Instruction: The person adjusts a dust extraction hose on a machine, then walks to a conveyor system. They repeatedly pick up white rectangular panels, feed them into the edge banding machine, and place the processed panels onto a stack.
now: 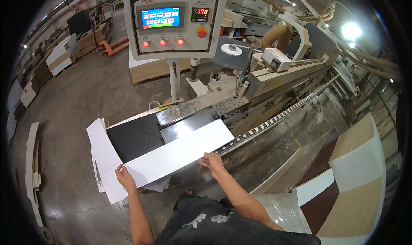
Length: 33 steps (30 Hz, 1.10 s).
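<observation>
A long white panel lies slantwise in front of me, its far right end on a shiny metal plate of the machine. At its left end, my left hand is closed on the panel's corner. My right hand grips the near long edge close to the right end, fingertips on the rim and the undersides of the fingers partly hidden. Left of the panel, a white sheet with a small handwritten mark lies beside a black tabletop, partly under the panel's left end.
A control box with a lit screen and red buttons stands on a post beyond the panel. A roller conveyor track runs away to the right along the machine. Stacked boards stand at the right; an orange pallet jack is far left.
</observation>
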### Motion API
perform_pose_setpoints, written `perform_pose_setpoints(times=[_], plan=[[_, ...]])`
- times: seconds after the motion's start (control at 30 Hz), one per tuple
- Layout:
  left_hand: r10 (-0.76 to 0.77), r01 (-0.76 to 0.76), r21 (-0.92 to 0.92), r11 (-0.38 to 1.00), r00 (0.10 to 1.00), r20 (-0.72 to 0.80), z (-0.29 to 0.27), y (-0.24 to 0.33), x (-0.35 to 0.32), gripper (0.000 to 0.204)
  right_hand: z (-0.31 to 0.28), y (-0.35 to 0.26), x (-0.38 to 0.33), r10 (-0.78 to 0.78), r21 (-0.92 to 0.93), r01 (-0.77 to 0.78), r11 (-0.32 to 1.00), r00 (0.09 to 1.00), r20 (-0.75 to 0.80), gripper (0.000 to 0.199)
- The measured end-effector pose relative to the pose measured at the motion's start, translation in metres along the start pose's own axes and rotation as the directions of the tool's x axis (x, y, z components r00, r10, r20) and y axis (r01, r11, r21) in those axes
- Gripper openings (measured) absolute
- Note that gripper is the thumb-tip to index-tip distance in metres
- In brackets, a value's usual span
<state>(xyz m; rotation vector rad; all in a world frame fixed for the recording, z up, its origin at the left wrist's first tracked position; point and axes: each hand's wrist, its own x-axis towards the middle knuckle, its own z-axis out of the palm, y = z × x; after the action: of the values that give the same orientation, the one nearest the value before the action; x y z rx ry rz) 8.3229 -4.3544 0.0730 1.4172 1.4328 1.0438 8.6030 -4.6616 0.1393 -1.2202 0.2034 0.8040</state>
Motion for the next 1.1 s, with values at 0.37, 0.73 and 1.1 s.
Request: perform_pose_setpoints(times=[0.37, 0.73, 1.1], plan=[[0.242, -0.288, -0.042, 0.957, 0.707, 0.664, 0.028, 0.053, 0.029, 0.093, 0.031, -0.011, 0.092, -0.202, -0.219, 0.221, 0.95, 0.973, 0.108, 0.093], [0.279, -0.437, 0.157, 0.886, 0.771, 0.572, 0.023, 0.063, 0.0, 0.084, 0.005, 0.011, 0.121, -0.537, -0.659, 0.513, 0.551, 0.822, 0.19, 0.093], [0.393, -0.55, 0.227, 0.804, 0.777, 0.492, 0.108, 0.073, -0.077, 0.046, -0.051, -0.052, 0.149, -0.614, -0.603, 0.595, 0.532, 0.761, 0.209, 0.071]])
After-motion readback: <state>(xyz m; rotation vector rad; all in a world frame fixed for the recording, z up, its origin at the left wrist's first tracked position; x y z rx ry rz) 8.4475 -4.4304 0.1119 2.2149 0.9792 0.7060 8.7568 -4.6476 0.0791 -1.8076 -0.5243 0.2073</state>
